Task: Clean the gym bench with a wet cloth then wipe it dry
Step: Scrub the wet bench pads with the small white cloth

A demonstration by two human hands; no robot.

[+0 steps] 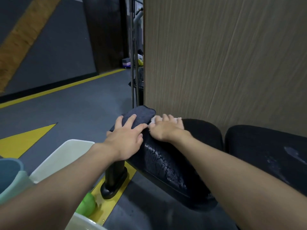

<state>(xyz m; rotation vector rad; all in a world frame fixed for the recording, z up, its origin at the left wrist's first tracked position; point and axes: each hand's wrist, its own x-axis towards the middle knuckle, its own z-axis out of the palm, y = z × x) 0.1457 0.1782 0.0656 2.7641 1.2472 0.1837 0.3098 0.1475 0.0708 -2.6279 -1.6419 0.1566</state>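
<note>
While your left hand (126,138) lies flat on the dark cloth (143,115) | right hand (164,128) presses white cloth (177,120), fingers straight | both at table's (167,161) far-left end | dark cloth's length runs near-left to far-right

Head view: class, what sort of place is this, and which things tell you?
Probably a gym: a black padded bench, grey floor with yellow markings, and metal poles behind.

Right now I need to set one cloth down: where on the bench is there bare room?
Bare: the first pad between the right hand and the gap, and the second pad beyond it, though wet-streaked. Crowded: the far end, left hand on a dark cloth, right on a white cloth.
</note>
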